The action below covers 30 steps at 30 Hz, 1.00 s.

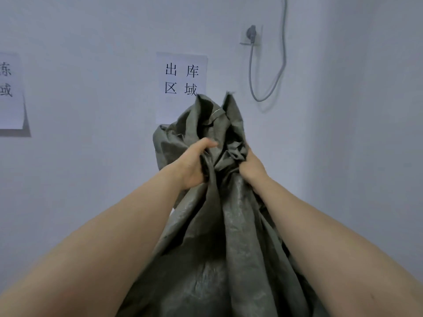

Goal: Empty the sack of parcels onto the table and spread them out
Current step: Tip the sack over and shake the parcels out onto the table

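Observation:
A grey-green woven sack (233, 236) hangs in front of me, held up high against the wall. My left hand (194, 163) grips its bunched fabric from the left, thumb on top. My right hand (251, 165) grips the same bunch from the right, its fingers buried in the folds. Crumpled fabric sticks up above both hands. The sack widens toward the bottom of the view. No parcels and no table show in this frame.
A pale wall fills the background. A paper sign (182, 88) with black characters hangs behind the sack, another sign (10, 92) at the left edge. A wall socket (251, 34) with a looping grey cable (270, 88) is up right.

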{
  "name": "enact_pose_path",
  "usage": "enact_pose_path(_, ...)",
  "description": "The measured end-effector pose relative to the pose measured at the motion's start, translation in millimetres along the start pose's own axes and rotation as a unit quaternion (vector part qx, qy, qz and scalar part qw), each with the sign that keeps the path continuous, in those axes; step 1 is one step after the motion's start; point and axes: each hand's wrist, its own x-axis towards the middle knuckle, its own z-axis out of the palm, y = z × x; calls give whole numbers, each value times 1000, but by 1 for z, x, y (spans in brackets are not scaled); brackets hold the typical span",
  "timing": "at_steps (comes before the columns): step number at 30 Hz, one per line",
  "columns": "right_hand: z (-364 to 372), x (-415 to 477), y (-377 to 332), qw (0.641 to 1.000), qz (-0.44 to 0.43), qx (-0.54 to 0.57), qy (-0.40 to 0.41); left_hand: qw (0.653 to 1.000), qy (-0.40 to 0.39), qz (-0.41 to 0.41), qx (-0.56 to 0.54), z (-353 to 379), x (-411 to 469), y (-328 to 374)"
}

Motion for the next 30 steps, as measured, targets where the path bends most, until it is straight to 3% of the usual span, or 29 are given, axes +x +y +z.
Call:
enact_pose_path(2,14,-7,-9,998,-14,46,-40,999,12,-3,29,9,4,2)
enact_pose_path(6,22,-26,-29,987,-56,35,-146,966,251,22,52,-11,48,-11)
enact_pose_path(10,19,-27,-40,973,-115,36,-198,930,353,101,17,-3,17,1)
enact_pose_path(12,12,-23,-44,974,-59,165,-142,922,370,111,30,-14,16,11)
enact_pose_path(14,-4,-16,-44,967,-23,253,17,923,363,123,40,-22,12,27)
enact_pose_path(16,-22,-6,-40,974,-79,135,166,928,346,128,60,-26,9,37)
enact_pose_path(17,-30,-1,-38,973,-122,64,183,930,336,135,69,-26,9,39)
enact_pose_path(19,-41,3,-45,973,-215,-39,75,931,314,152,104,-22,5,34)
enact_pose_path(21,-42,7,-55,946,-270,-176,-26,928,284,185,152,-17,1,24)
enact_pose_path(24,-42,8,-65,903,-286,-318,-46,925,214,215,230,-7,-7,8)
enact_pose_path(27,-45,14,-66,880,-293,-372,-46,908,150,174,350,-2,-9,-3)
enact_pose_path(30,-44,17,-63,847,-240,-455,-135,892,119,139,413,0,-11,-10)
